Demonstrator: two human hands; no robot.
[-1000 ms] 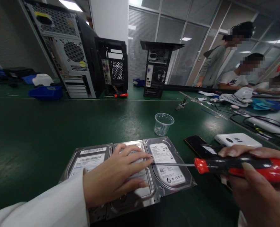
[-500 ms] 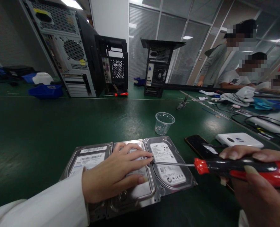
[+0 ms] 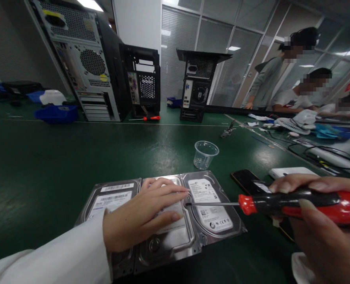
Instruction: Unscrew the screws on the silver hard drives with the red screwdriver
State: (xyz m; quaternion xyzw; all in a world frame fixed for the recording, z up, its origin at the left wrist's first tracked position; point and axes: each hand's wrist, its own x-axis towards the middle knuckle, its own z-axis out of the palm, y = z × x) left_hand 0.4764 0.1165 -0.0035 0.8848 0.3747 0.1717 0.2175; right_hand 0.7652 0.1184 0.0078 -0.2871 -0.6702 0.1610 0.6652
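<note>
Three hard drives lie side by side on the green table. My left hand (image 3: 147, 213) rests flat on the middle hard drive (image 3: 169, 246), fingers stretched out and partly covering its label. In my right hand (image 3: 325, 232) is a red and black screwdriver (image 3: 293, 205), held level with its shaft pointing left. Its tip is by the right edge of the middle drive, just below my left fingertips; whether it touches a screw I cannot tell. The right hard drive (image 3: 212, 201) lies under the shaft, and the left hard drive (image 3: 110, 197) is partly hidden by my left hand and sleeve.
Behind the drives stands a clear plastic cup (image 3: 205, 156). A phone (image 3: 246, 181) and a white box (image 3: 290, 172) lie at right. Computer cases (image 3: 197, 86) stand at the back, near a second screwdriver (image 3: 151, 118) and a blue bin (image 3: 56, 113). People are at the far right.
The screwdriver and my right hand have shifted slightly left and up. Its tip now shows a little lower than my left index finger, which has lifted slightly. The drives have stayed put.
</note>
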